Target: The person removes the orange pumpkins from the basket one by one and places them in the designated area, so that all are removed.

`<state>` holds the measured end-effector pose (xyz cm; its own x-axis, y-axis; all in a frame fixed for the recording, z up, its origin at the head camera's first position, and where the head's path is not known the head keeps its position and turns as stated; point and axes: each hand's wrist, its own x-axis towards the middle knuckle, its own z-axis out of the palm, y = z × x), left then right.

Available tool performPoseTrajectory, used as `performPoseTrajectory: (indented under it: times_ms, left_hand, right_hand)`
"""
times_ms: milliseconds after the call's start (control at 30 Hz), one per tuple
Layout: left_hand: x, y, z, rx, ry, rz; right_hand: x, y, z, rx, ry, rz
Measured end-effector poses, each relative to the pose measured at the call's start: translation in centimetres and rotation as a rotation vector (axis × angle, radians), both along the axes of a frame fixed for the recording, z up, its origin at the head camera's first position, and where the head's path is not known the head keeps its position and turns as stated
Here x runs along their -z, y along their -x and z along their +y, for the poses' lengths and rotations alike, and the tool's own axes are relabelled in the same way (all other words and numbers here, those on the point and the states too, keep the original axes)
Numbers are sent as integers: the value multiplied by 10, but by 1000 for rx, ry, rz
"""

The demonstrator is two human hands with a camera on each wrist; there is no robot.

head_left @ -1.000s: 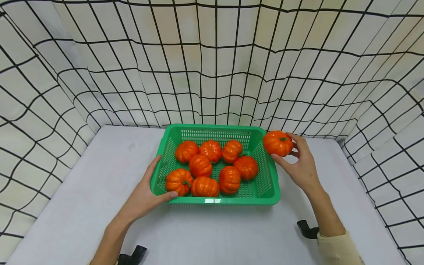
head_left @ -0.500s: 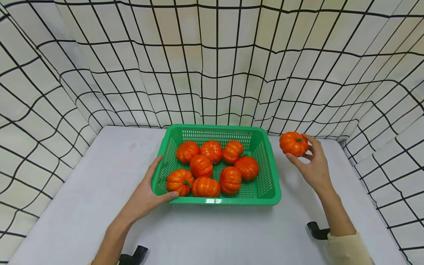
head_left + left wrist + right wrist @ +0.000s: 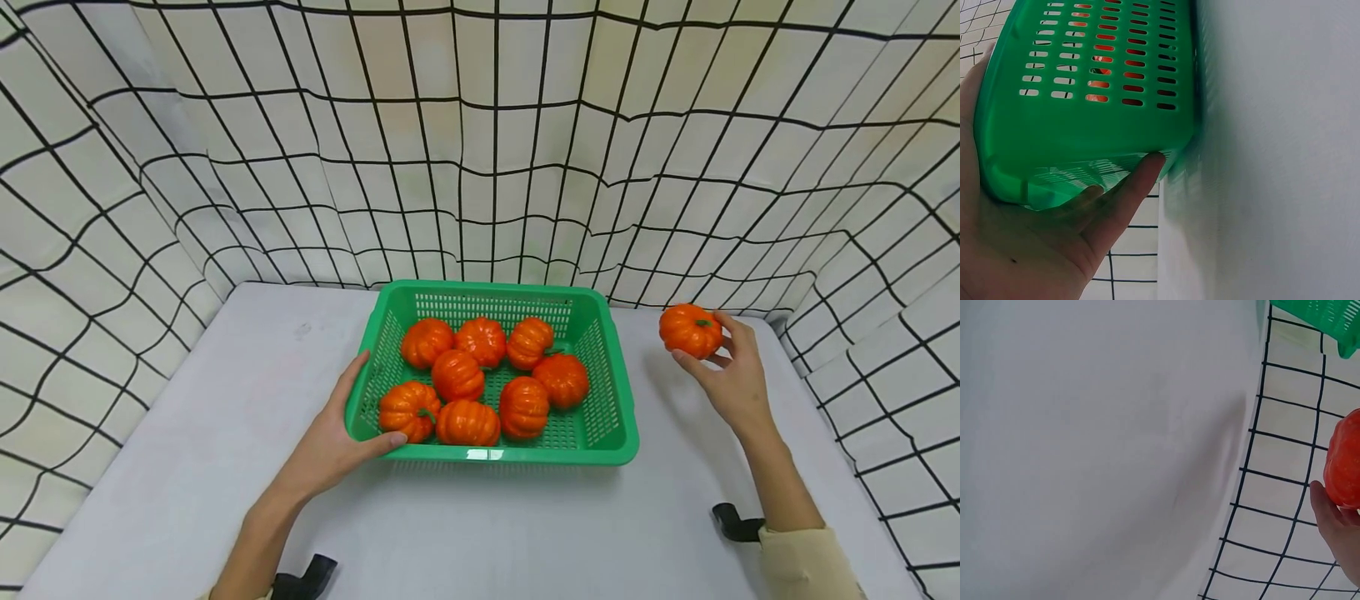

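A green slotted basket stands mid-table and holds several small orange pumpkins. My left hand holds the basket's near left corner, thumb on the rim and fingers under it; the left wrist view shows the basket wall against my palm. To the right of the basket, above the table, my right hand grips one more orange pumpkin with a green stem. The right wrist view catches only that pumpkin's edge and a fingertip.
The table is grey-white and closed in on three sides by white cloth with a black grid. Two black clips sit at the near edge. Bare tabletop lies left and right of the basket.
My right hand has carried the pumpkin rightward, away from the basket's far right corner. The left hand and basket have stayed put.
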<state>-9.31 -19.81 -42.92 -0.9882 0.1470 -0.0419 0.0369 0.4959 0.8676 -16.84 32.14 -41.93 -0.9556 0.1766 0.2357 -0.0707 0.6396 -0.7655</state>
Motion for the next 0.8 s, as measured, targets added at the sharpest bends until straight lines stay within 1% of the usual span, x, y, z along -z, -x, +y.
performPoseTrajectory:
  times_ms: [233,400,600,800]
  left_hand:
    - [-1,0,0,-2,-2,-1]
    - [-2,0,1,-3,-10,-3]
    - [-2,0,1,-7,-4,4]
    - [0,0,0,-9,-3,-1]
  right_hand:
    - [5,2,11,40,28,-43]
    - [6,5,17,67,44,-39]
    - [9,11,27,83,21,-25]
    - [12,14,38,110,-21,-46]
